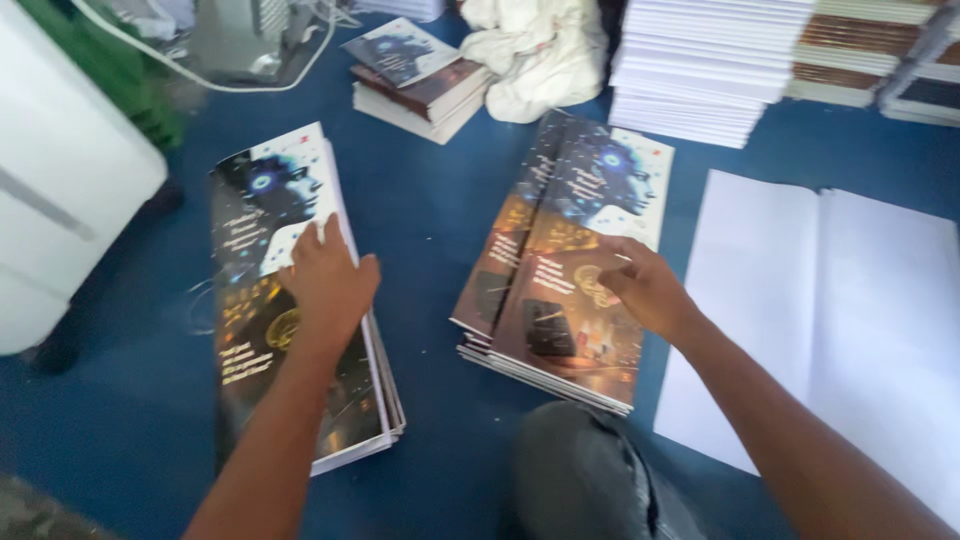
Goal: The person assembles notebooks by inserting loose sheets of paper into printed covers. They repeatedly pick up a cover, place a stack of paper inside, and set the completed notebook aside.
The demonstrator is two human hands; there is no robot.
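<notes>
At far left a white box (pixel 60 170) is standing on the blue floor (pixel 430 220). Next to it, the left hand (pixel 325 285) is lying flat, grip released, fingers spread on the left cover stack (pixel 290 300). Beyond, a small book pile (pixel 415 85) is sitting beside a crumpled white cloth (pixel 530 55). In the middle, the right hand (pixel 640 285) is pressing on the top sheet of the right cover stack (pixel 565 260), fingers curled at its edge; whether it is pinching the sheet I cannot tell. White sheets (pixel 830 300) are lying at right, and white stacks (pixel 700 65) are standing behind them.
</notes>
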